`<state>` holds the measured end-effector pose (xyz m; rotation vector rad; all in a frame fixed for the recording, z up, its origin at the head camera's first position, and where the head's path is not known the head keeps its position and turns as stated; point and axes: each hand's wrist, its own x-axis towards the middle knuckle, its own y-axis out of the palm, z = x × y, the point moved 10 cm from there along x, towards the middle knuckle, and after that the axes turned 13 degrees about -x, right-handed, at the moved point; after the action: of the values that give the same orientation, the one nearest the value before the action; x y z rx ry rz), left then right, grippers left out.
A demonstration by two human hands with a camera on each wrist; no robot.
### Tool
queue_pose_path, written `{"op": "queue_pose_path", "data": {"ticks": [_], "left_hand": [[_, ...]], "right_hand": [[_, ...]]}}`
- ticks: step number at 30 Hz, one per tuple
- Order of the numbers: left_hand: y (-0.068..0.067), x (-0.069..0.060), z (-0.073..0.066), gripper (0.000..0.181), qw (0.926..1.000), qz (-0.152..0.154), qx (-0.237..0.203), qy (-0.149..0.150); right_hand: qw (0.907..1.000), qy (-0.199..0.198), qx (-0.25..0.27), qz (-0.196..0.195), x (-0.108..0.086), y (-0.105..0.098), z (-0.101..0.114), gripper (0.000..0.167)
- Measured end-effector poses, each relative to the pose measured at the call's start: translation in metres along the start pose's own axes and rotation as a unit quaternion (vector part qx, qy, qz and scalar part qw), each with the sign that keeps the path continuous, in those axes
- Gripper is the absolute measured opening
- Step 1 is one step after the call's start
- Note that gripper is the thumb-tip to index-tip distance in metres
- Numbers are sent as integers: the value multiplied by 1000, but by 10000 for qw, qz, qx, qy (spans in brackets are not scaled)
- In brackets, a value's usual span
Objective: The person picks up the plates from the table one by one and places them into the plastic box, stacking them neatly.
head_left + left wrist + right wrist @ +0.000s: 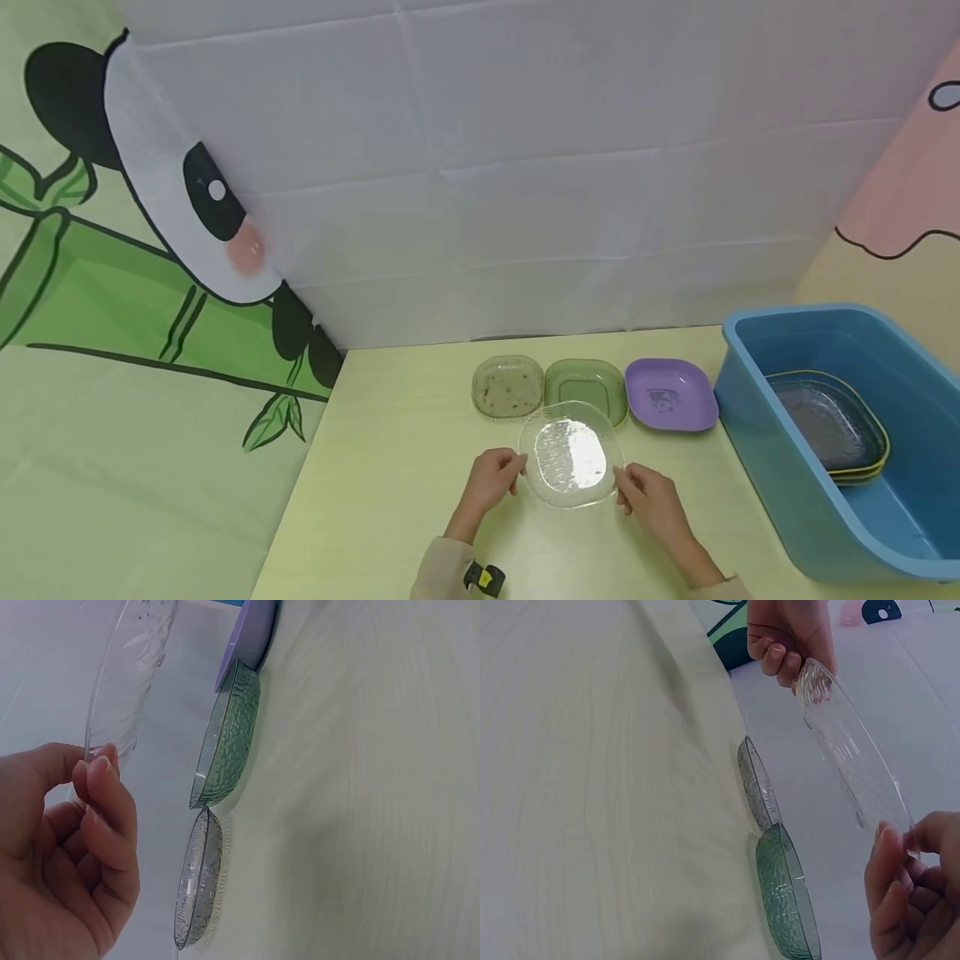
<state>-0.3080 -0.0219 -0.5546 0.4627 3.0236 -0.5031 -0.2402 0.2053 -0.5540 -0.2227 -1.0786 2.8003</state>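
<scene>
Both hands hold a clear round plate (pixel 551 467) by its rim, raised above the table. The left hand (pixel 493 477) pinches its left edge between thumb and fingers, as the left wrist view also shows. On the opposite edge, the right hand (pixel 651 498) pinches the rim the same way. Beyond the clear plate stand three dishes in a row: a clear greyish dish (pixel 507 387), a green dish (pixel 588 371) and a purple dish (pixel 672 395). In the head view the clear plate partly covers the green dish.
To the right stands a large blue tub (pixel 813 508). Inside it lies a stack of dark, yellow-rimmed dishes (pixel 832 425). A white cloth (pixel 525 208) with a printed panda hangs behind the pale yellow table (pixel 375 500).
</scene>
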Motion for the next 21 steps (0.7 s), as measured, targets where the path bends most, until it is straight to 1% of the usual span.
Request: {"op": "queue_pose_path", "data": {"ticks": [2, 5, 9, 12, 16, 19, 21], "left_hand": [[0, 0, 3, 40, 10000, 23, -53, -51], [-2, -1, 13, 50, 9996, 5, -202, -214], [-6, -8, 29, 55, 9988, -73, -331, -347], [-13, -19, 45, 50, 9987, -184, -239, -401], [-26, -31, 66, 37, 9976, -410, -74, -545], [-37, -35, 72, 32, 9965, -601, -89, -572], [-44, -36, 71, 31, 9957, -714, -124, -577]], "right_hand": [[9999, -25, -103, -3, 3, -5, 2, 33], [9997, -37, -226, 0, 9, -15, 3, 33], [9991, -3, -296, -298, 17, -41, 3, 32], [9975, -67, -375, -600, 21, -64, 5, 32], [9939, -294, -547, -913, 24, -90, 14, 33], [9907, -486, -588, -1124, 26, -107, 22, 33], [9881, -603, -632, -1269, 26, -117, 27, 33]]}}
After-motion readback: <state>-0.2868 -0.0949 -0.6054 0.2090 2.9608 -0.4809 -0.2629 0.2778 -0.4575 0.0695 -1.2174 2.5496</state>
